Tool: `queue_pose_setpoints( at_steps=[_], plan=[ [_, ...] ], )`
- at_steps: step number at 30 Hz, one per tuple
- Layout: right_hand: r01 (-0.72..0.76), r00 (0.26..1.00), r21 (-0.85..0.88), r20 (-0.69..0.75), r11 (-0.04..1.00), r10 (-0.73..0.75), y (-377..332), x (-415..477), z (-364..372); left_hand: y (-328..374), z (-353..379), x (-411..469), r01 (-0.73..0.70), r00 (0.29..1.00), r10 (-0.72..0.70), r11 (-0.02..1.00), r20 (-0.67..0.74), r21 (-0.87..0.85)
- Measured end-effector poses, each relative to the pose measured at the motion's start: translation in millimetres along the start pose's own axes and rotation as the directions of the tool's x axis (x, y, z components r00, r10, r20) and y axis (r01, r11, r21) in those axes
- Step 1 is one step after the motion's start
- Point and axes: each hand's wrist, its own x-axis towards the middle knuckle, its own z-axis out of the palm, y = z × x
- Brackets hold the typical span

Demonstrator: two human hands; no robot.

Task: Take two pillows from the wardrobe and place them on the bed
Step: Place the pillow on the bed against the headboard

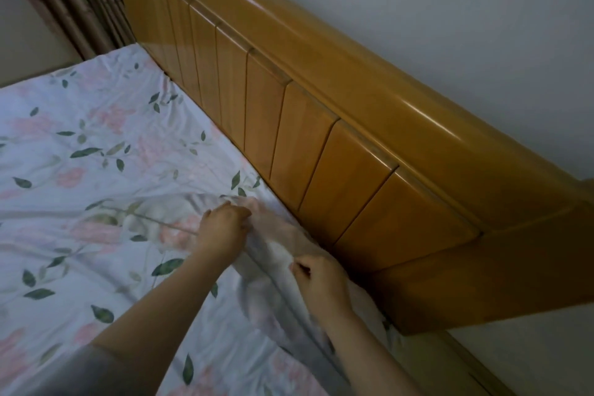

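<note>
— Grey sleeve [74, 370] sits lowest, then both hands: the left hand [223, 227] and right hand [323, 281] each pinch a raised fold of the white bed sheet printed with pink flowers and green leaves [106, 100], close to the glossy honey-coloured slatted wooden headboard [289, 112].

— And the two pillows?

— Not in view, nor is the wardrobe; none shows on the bed [64, 202]. I'd expect them to be light, soft and floppy, best gripped at two corners or hugged round the middle.

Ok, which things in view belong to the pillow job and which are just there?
Job: bed; left hand and right hand, both gripping its sheet. No pillows or wardrobe in view.
Just there: headboard; curtain; wall.
</note>
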Motion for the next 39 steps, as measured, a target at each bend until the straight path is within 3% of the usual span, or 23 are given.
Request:
queue_pose_setpoints(
  at_steps=[2, 9, 15, 21, 25, 31, 35, 38, 39],
  plan=[
    [-0.059, 0.995, 0.029, 0.078, 0.998, 0.057, 5, 1, 14, -6, 16, -10, 0.082, 0.995, -0.079, 0.996, 0.068, -0.036],
    [-0.096, 0.988, -0.001, 0.122, 0.995, 0.095, 32, -3, 35, -43, 61, -50, 0.287, 0.958, -0.270, 0.928, 0.102, -0.237],
    [-0.144, 0.930, -0.137, 0.320, 0.980, 0.181, 55, 18, 51, -79, 97, -81, 0.460, 0.888, -0.435, 0.824, 0.153, -0.329],
    [-0.137, 0.875, -0.246, 0.423, 0.960, 0.234, 69, 69, 86, -108, 137, -97, 0.620, 0.780, -0.592, 0.689, 0.201, -0.377],
    [-0.156, 0.876, -0.223, 0.420, 0.962, 0.239, 84, 99, 110, -125, 168, -102, 0.725, 0.679, -0.687, 0.571, 0.259, -0.386],
    [-0.347, 0.813, -0.183, 0.431, 0.920, 0.392, 129, 117, 159, -135, 211, -104, 0.833, 0.479, -0.776, 0.255, 0.410, -0.492],
    [-0.317, 0.857, -0.065, 0.409, 0.946, 0.315, 141, 113, 172, -135, 224, -101, 0.808, 0.440, -0.742, 0.083, 0.505, -0.583],
    [-0.253, 0.886, 0.048, 0.412, 0.966, 0.212, 133, 105, 168, -140, 229, -107, 0.828, 0.379, -0.787, 0.054, 0.487, -0.558],
    [-0.229, 0.905, 0.078, 0.385, 0.970, 0.182, 128, 103, 165, -139, 226, -107, 0.806, 0.404, -0.789, 0.068, 0.462, -0.589]
  ],
)
